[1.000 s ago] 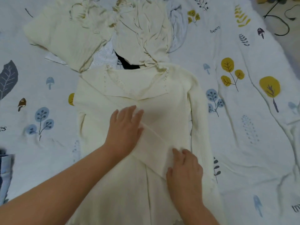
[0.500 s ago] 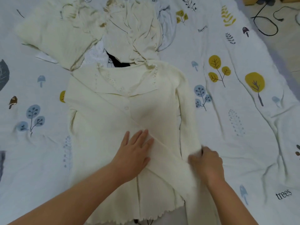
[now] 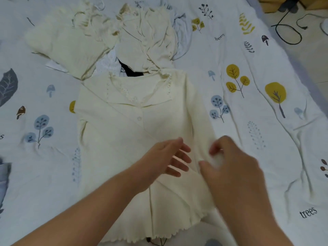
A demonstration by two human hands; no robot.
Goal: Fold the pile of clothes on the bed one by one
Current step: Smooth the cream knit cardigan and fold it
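A cream knit cardigan [image 3: 134, 132] lies flat on the bed, front up, collar at the far end. One sleeve is folded diagonally across its front. My left hand [image 3: 168, 157] hovers over the cardigan's middle with its fingers spread and straight. My right hand [image 3: 229, 162] is at the cardigan's right side, its fingers curled round a bunch of the cream sleeve fabric; the image is blurred there. Beyond the collar lies the pile of cream clothes [image 3: 145, 38], crumpled, with a folded cream piece [image 3: 67, 43] to its left.
The bed sheet [image 3: 266, 139] is white with printed trees, leaves and mushrooms. A black garment [image 3: 131, 71] and a white one peek out under the pile. Black cables [image 3: 287, 31] lie on the floor at the far right. A blue-grey item [image 3: 4, 178] sits at the left edge.
My right hand moved up the cardigan's right side and gathered the sleeve fabric. My left hand lifted off the folded sleeve and shifted right, towards the right hand.
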